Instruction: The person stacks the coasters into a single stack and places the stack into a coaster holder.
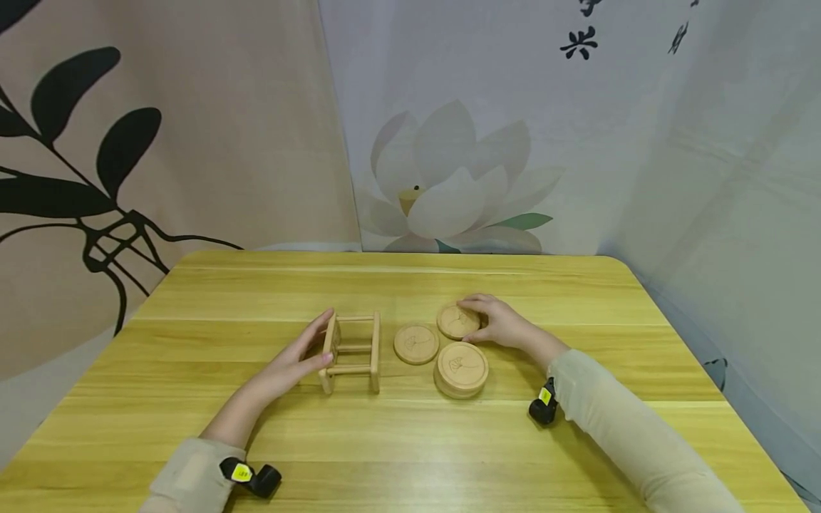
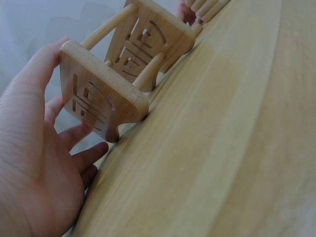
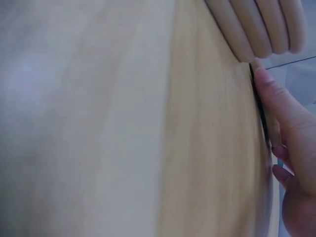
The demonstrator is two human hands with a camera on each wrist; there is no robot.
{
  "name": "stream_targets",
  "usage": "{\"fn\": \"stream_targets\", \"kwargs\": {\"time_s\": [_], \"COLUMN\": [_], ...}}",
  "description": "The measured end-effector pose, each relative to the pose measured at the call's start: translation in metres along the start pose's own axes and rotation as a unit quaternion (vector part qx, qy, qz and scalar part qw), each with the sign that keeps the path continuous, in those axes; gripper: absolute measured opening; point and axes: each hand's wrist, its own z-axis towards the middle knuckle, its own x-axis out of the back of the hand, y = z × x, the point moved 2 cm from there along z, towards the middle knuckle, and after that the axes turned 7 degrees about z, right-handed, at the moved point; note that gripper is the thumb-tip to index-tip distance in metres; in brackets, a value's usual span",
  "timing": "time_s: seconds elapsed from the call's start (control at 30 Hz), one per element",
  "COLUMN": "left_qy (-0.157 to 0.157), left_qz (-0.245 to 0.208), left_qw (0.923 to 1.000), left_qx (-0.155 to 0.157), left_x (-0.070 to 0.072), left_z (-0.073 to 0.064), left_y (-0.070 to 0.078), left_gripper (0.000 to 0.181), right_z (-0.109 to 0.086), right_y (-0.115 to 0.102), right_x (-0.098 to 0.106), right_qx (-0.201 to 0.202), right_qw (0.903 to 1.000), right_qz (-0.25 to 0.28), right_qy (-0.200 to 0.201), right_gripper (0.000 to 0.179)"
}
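My left hand (image 1: pixel 300 363) grips the left end panel of a small wooden coaster holder (image 1: pixel 375 350), thumb at one edge and fingers at the far one. Its two end panels, joined by round bars, have cut-out patterns, clear on the near panel (image 2: pixel 94 94) in the left wrist view. To the right, my right hand (image 1: pixel 503 324) holds a round wooden coaster (image 1: pixel 452 322) by its edge between thumb and fingers. A second coaster (image 1: pixel 416 344) lies flat between holder and hand. Closer to me is a stack of coasters (image 1: pixel 461 367), the top one engraved with a line drawing.
Everything sits on a wooden table (image 1: pixel 410 456) near its middle. A printed curtain (image 1: pixel 462 142) with a lotus hangs behind the far edge. Each forearm wears a black wrist camera, one (image 1: pixel 253 477) on the left, one (image 1: pixel 544 403) on the right.
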Motion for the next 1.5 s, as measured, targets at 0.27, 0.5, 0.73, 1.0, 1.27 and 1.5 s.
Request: {"fn": "stream_targets", "kwargs": {"time_s": [0.27, 0.5, 0.73, 1.0, 1.27, 1.5], "left_qy": [0.002, -0.002, -0.007, -0.010, -0.006, -0.004], "left_qz": [0.003, 0.004, 0.005, 0.003, -0.002, 0.000], "left_qw": [1.0000, 1.0000, 0.9999, 0.9999, 1.0000, 1.0000], "left_qx": [0.003, 0.001, -0.007, -0.013, -0.005, -0.001], "left_x": [0.000, -0.001, 0.000, 0.000, 0.000, 0.000], "left_z": [0.000, 0.000, 0.000, 0.000, 0.000, 0.000], "left_y": [0.000, 0.000, 0.001, 0.001, 0.000, -0.001], "left_gripper": [0.068, 0.068, 0.067, 0.068, 0.069, 0.068], "right_z": [-0.004, -0.010, -0.018, -0.030, -0.040, -0.049], "right_y": [0.004, 0.003, 0.003, -0.005, -0.014, -0.021], "right_x": [0.005, 0.011, 0.016, 0.023, 0.023, 0.019], "right_qx": [-0.026, -0.037, -0.048, -0.043, -0.034, -0.024], "right_qw": [0.9993, 0.9970, 0.9945, 0.9904, 0.9877, 0.9869], "right_qz": [0.010, 0.030, 0.028, 0.038, 0.049, 0.056], "right_qy": [0.026, 0.061, 0.089, 0.126, 0.145, 0.150], "right_gripper": [0.079, 0.081, 0.084, 0.081, 0.077, 0.082]}}
